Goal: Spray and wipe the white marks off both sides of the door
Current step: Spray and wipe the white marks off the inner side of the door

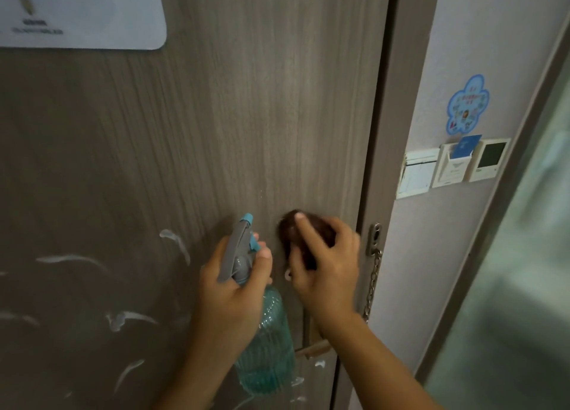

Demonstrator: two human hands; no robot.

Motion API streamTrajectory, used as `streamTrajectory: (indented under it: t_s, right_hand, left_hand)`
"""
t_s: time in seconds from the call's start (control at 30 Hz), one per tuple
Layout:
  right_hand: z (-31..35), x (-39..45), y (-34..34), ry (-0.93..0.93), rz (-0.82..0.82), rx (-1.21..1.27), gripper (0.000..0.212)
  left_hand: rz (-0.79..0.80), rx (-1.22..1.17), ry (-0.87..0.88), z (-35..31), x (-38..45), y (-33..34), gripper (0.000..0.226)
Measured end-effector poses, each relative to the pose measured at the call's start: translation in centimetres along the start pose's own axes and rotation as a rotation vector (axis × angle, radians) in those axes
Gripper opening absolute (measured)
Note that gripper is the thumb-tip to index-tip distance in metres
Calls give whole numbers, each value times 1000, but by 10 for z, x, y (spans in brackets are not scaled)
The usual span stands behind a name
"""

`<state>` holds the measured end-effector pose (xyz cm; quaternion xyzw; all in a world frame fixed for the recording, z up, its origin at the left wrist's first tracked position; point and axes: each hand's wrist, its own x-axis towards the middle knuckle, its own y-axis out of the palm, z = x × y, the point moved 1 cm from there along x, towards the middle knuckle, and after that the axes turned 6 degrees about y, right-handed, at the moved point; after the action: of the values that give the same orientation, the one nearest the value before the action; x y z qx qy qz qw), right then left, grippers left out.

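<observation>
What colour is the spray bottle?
The spray bottle is see-through teal-blue with a grey trigger head, seen in the head view.

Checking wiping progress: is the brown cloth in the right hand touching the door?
Touching. The head view shows the right hand pressing the brown cloth flat against the door.

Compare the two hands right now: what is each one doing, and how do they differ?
The left hand grips the spray bottle by its neck, nozzle toward the door; the right hand presses a dark cloth against the door near the chain lock. The left hand is clear of the door surface; the right hand is against it. Both are at about the same height, side by side, with white marks to their left.
</observation>
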<state>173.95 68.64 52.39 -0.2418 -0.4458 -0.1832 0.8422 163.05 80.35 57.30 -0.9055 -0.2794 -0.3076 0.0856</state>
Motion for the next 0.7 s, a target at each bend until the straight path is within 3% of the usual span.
streamTrajectory:
  t_s: [0.07,0.17,0.27,0.37,0.57,0.63,0.7]
  right_hand:
    - [-8,18,-7,116,-109,14,52]
    - [-1,29,2,273,-193,41,48]
    - [19,5,20,29,-95,-25,50]
    - [22,-5,18,-203,40,-74,48]
    - [24,51,4,165,-191,70,44]
    - [31,44,12,123,-192,96,43]
    - [32,24,19,-77,-101,49,44]
  left_hand:
    - [3,30,-3,2,-3,-6,33]
    - [2,53,-3,5,-8,-18,23]
    - [-10,79,-19,5,-11,-27,15]
    - [-31,74,-46,2,-15,-35,24]
    - [-92,86,-48,-8,-24,-52,24]
    - [-103,87,-56,-11,-25,-55,24]
    - [-118,100,-59,-12,-26,-58,27]
